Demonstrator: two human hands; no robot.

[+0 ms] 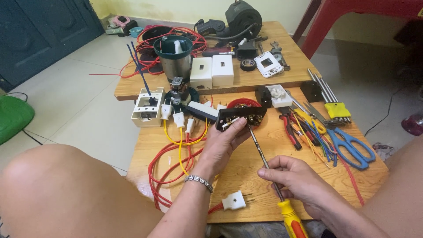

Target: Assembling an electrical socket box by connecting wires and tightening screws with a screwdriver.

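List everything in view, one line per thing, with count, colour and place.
Black socket strip: one, black with brass contacts, held in the left hand.
Screwdriver: one, yellow and red handle, in the right hand, tip at the strip.
White plugs: three, white on yellow wire, table centre-left.
Loose plug: one, white on red cable, near edge.
Red cable: one coil, red, left of the wrist.
Scissors: one pair, blue, right side.
Pliers: one, red handles, beside the scissors.
White boxes: two, white, far table.
Tape roll: one, black, far table.
Table: wooden, bare near edge.
Left hand: holding the strip.
Right hand: gripping the screwdriver shaft.
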